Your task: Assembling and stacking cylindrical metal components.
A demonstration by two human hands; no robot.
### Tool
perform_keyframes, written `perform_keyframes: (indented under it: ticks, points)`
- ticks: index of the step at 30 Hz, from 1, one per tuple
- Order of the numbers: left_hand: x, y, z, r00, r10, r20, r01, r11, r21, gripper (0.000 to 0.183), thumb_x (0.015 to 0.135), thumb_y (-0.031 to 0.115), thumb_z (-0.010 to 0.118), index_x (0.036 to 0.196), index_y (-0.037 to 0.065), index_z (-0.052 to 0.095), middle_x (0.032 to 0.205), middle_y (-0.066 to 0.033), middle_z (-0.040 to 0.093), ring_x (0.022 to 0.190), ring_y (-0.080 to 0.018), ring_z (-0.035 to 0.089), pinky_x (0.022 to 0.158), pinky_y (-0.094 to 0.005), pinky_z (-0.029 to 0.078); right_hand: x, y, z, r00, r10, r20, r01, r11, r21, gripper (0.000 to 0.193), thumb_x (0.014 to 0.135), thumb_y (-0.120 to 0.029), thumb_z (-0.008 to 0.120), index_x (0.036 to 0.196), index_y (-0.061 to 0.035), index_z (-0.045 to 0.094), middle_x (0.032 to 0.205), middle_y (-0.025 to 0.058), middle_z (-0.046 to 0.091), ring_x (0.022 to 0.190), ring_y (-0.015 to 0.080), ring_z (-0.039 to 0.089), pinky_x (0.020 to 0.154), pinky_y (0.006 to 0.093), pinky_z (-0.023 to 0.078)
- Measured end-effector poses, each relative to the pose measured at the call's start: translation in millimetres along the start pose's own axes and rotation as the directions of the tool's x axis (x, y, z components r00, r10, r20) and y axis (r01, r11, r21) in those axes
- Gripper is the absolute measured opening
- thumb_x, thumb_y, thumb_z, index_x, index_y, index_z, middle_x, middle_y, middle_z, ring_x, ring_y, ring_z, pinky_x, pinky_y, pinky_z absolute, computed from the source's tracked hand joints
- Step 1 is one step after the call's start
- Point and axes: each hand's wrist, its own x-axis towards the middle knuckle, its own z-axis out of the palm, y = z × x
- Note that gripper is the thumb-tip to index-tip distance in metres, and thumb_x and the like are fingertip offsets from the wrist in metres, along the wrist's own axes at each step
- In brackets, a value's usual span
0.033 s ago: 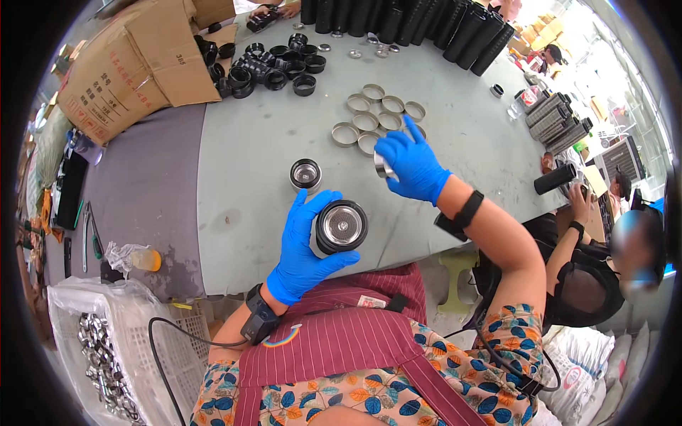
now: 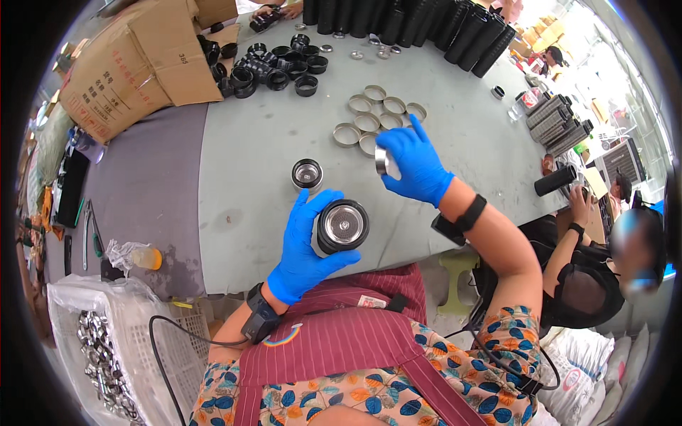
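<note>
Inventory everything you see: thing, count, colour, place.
Held round part: one, black-silver, left hand
Held metal piece: one, silver, right hand
Second round part: one, black-silver, table
Rings: several, silver, table
Collars: many, black, table's far left
Cylinders: many, black, table's far edge
Carton: one, brown, upper left
Table: one, grey, centre
Lined bin: one, whitish, lower left
Metal parts: many, silver, inside bin
Nearby person: one, dark clothes, right
Left hand: one, blue-gloved, centre
Right hand: one, blue-gloved, centre right
</note>
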Motion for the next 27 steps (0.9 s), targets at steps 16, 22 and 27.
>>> perform_keyframes:
  ticks: [16, 22, 27]
  points:
    - [22.4, 33.8, -25.4, 0.967, 0.207, 0.150, -0.238, 0.945, 0.226, 0.098, 0.083, 0.062, 0.059, 0.150, 0.002, 0.022, 0.156, -0.0168, 0.024, 0.146, -0.0370, 0.012, 0.117, -0.0497, 0.002, -23.5, -138.1, -19.7, 0.908, 0.411, -0.081, 0.062, 0.060, 0.996, 0.089, 0.069, -0.010, 0.081, 0.144, -0.0048, 0.033, 0.147, 0.0137, 0.039, 0.139, 0.0266, 0.033, 0.116, 0.0421, 0.021]
    - [20.8, 26.1, -22.9, 0.970, 0.184, 0.161, -0.212, 0.961, 0.178, 0.091, 0.086, 0.058, 0.059, 0.150, 0.002, 0.025, 0.155, -0.0162, 0.026, 0.147, -0.0370, 0.011, 0.117, -0.0503, 0.002, -27.6, -138.1, -14.8, 0.922, 0.382, -0.058, -0.018, 0.193, 0.981, 0.084, 0.073, -0.015, 0.079, 0.143, -0.0048, 0.035, 0.147, 0.0123, 0.041, 0.144, 0.0296, 0.025, 0.119, 0.0452, 0.007]
    - [17.5, 22.7, -22.0, 0.975, 0.157, 0.159, -0.173, 0.981, 0.090, 0.089, 0.086, 0.056, 0.060, 0.149, 0.002, 0.028, 0.154, -0.0155, 0.029, 0.146, -0.0361, 0.012, 0.117, -0.0508, 0.002, -29.1, -140.0, -11.9, 0.921, 0.389, -0.039, -0.039, 0.189, 0.981, 0.083, 0.073, -0.015, 0.078, 0.144, -0.0044, 0.036, 0.148, 0.0125, 0.041, 0.145, 0.0300, 0.022, 0.119, 0.0454, 0.007]
